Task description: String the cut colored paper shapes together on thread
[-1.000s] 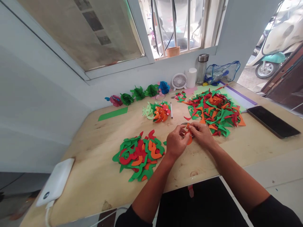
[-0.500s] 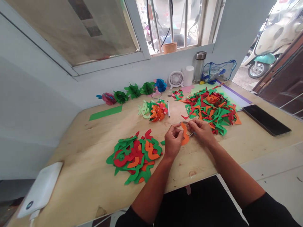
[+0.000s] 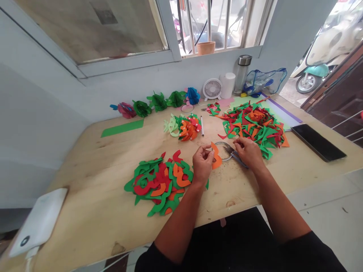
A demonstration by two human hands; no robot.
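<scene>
Between the thumb and fingers of my left hand (image 3: 203,163) is a wavy orange paper cutout (image 3: 216,158), held upright above the table. My right hand (image 3: 248,152) is closed in a pinch to its right, apart from the cutout; anything between those fingertips is too small to make out. Dark-jawed pliers (image 3: 230,150) lie beside and partly below the right hand, over a thin wire ring (image 3: 218,143). Left of my left hand is a loose pile of green, red and orange wavy paper cutouts (image 3: 159,185).
A heap of paper scraps (image 3: 255,126) and a phone (image 3: 318,142) lie to the right. Further back are a bundle of cut pieces (image 3: 188,128), a pen (image 3: 202,125), paper flowers (image 3: 157,102), a small fan (image 3: 212,89) and a bottle (image 3: 242,75). A white power bank (image 3: 39,223) sits far left.
My hands have moved apart. The right hand has let go of the orange cutout's edge and shifted right, uncovering the pliers and wire ring. My left hand still holds the cutout, slightly further left.
</scene>
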